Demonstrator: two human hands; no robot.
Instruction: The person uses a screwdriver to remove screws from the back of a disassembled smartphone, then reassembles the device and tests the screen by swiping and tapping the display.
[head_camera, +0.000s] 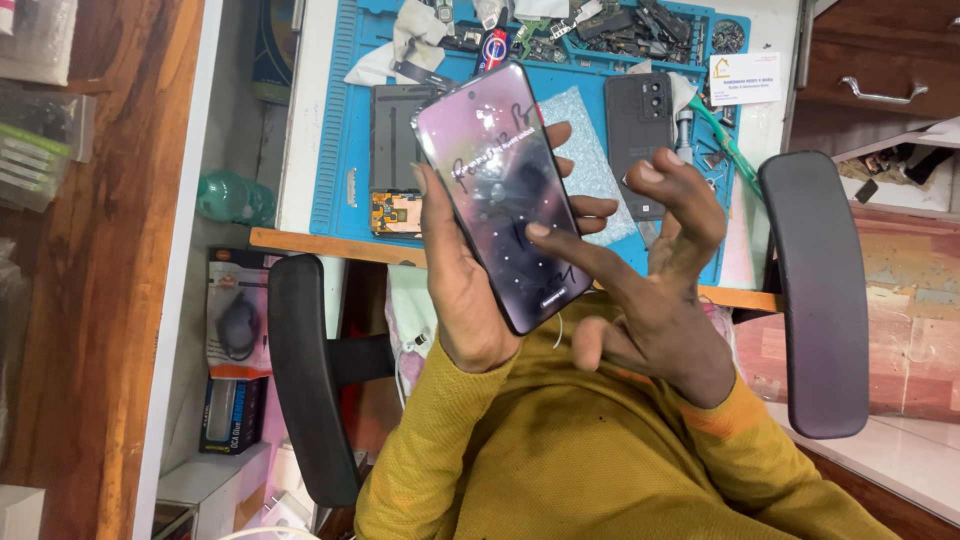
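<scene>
Holding glossy dark slab smartphone (503, 195) upright over blue ribbed work mat (340, 150): left hand (462, 290) wraps its edges, fingers behind. Right hand (655, 290) spread loose, grasping nothing, index fingertip (540, 230) touching glass screen.

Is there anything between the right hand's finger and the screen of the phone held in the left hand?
Nothing visible: the right hand already has a fingertip on the phone, which the left hand holds above the blue mat.
</scene>
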